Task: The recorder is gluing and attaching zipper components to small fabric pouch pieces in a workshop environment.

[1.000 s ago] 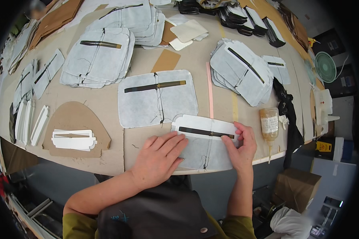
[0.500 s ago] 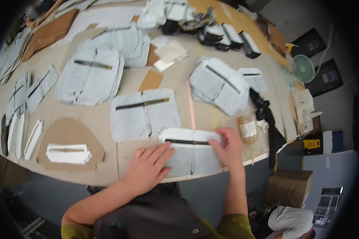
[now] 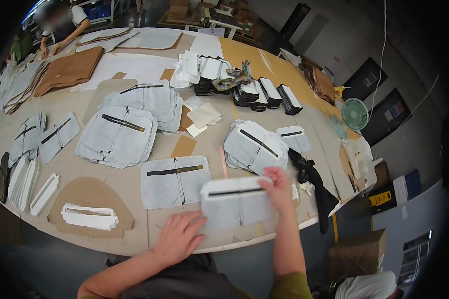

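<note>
My right hand (image 3: 279, 193) pinches the upper right corner of a pale grey fabric panel (image 3: 237, 212). A black zipper strip runs across this panel, with a white strip along its top edge. The panel looks slightly blurred near the table's front edge. My left hand (image 3: 178, 238) is off the panel, just to its lower left, fingers stretched out with nothing in them. Just beyond lies a single grey panel (image 3: 174, 187) with a zipper strip and loose threads. A stack of similar panels (image 3: 254, 147) sits past my right hand.
Larger panel stacks (image 3: 115, 137) lie at mid-left. White frame pieces (image 3: 90, 217) rest on a brown template (image 3: 65, 194). Black-and-white bundles (image 3: 269, 92) stand at the back. A black cloth (image 3: 317, 184) and a green fan (image 3: 354, 114) are at right. A person (image 3: 62, 25) works far left.
My left hand has come off the panel. My right hand keeps its corner, and the panel has shifted against the table. The view has tilted up, bringing the far side in.
</note>
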### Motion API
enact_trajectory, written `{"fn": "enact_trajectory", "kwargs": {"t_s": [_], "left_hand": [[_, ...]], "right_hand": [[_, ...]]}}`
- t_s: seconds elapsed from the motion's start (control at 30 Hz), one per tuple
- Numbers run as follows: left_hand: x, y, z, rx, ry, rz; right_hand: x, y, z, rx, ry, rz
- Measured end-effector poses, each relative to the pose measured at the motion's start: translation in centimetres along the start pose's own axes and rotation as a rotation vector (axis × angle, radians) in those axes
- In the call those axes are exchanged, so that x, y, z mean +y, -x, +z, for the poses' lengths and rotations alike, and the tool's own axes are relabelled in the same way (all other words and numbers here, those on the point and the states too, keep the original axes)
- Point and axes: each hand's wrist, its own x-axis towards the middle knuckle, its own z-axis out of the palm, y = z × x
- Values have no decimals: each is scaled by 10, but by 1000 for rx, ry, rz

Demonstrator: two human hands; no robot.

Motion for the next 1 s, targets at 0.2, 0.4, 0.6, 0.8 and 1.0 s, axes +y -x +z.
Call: {"fn": "enact_trajectory", "kwargs": {"t_s": [0.2, 0.4, 0.6, 0.8, 1.0], "left_hand": [[-20, -17, -17, -8, -94, -75], [-49, -20, -10, -12, -298, -61], [-53, -36, -18, -105, -320, -51], [-28, -35, -8, 116, 5, -34], [21, -23, 24, -93, 182, 160]], "right_hand": [[0, -95, -54, 338, 89, -219], [10, -94, -37, 584, 996, -747], [-10, -5, 56, -263, 229, -23], [-19, 28, 89, -219, -57, 151], [-5, 44, 29, -187, 77, 133]]}}
